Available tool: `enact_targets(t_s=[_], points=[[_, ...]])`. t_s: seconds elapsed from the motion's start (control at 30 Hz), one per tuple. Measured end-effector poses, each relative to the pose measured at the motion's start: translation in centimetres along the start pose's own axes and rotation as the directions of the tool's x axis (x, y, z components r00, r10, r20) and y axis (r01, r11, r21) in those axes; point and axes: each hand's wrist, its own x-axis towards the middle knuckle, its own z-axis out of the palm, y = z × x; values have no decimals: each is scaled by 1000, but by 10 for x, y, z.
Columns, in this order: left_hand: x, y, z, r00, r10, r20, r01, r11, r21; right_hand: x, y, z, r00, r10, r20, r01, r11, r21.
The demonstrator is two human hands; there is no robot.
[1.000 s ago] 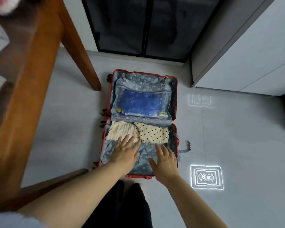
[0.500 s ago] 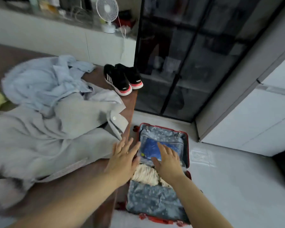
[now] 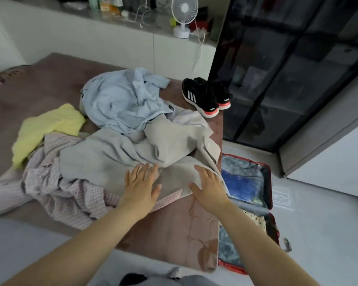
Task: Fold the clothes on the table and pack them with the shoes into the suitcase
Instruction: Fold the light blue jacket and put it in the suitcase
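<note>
Grey garment (image 3: 116, 159), frame centre, is judged next for folding | left hand (image 3: 141, 187), right hand (image 3: 210, 189) spread wide over it, nothing gripped

Noted left hand (image 3: 141, 186) and right hand (image 3: 210, 187), fingers straight and spread, over grey garment (image 3: 112, 157) at near edge of table (image 3: 174, 230); contact unconfirmed. Recorded unfolded light blue shirt (image 3: 122, 100), yellow garment (image 3: 48, 124) and pink checked shirt (image 3: 70, 195) alongside; black shoes (image 3: 207, 96) at far right corner. Found red suitcase (image 3: 269, 182) open on floor beside table, polka-dot cloth (image 3: 254, 218) inside.
</note>
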Motion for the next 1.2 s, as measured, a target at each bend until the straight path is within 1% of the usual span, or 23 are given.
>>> enact_targets(t_s=[0.07,0.13,0.2,0.3,0.37,0.43,0.57,0.7,0.77,0.83,0.93,0.97,1.0,1.07,1.1,1.13,1.2], points=[[1,-12,-6,998,-57,-12,57,998,8,17,-17,-1,999,-51,11,51,999,15],[11,-26,-16,993,-115,0,115,993,13,36,-33,0,994,-111,-8,111,993,43],[25,-39,-27,989,-146,-27,146,989,-4,54,-48,4,986,-165,-36,167,985,49],[48,-56,-42,989,-146,-37,145,989,-35,73,-67,11,981,-190,-24,191,980,55],[66,-66,-49,993,-113,-43,112,993,-24,87,-79,16,982,-189,4,188,981,41],[90,-79,-58,997,-65,-38,64,998,-17,104,-88,23,982,-185,-20,186,982,17],[141,-116,-81,1000,-10,-20,11,1000,27,129,-108,33,994,-92,-59,94,995,31],[187,-143,-97,991,134,10,-134,989,68,156,-131,35,974,-44,-221,53,998,33],[209,-149,-100,981,193,31,-195,977,88,174,-138,31,959,4,-285,8,999,42],[228,-151,-101,973,225,46,-229,966,122,189,-146,29,942,81,-325,-67,996,52],[247,-161,-104,965,246,87,-260,939,224,204,-156,33,912,254,-323,-242,967,78],[251,-167,-106,966,239,98,-257,929,266,207,-158,35,899,284,-333,-276,958,72],[253,-174,-107,971,221,94,-239,923,301,211,-158,36,890,282,-358,-283,958,50],[254,-190,-111,989,146,25,-147,942,303,214,-155,32,877,247,-412,-258,966,31],[254,-198,-113,994,103,-27,-91,956,280,213,-153,27,866,238,-440,-229,971,74],[253,-204,-115,995,66,-72,-45,964,262,210,-150,18,847,247,-471,-197,968,153],[251,-214,-118,990,32,-138,3,970,243,194,-144,-4,800,281,-530,-118,940,320]])
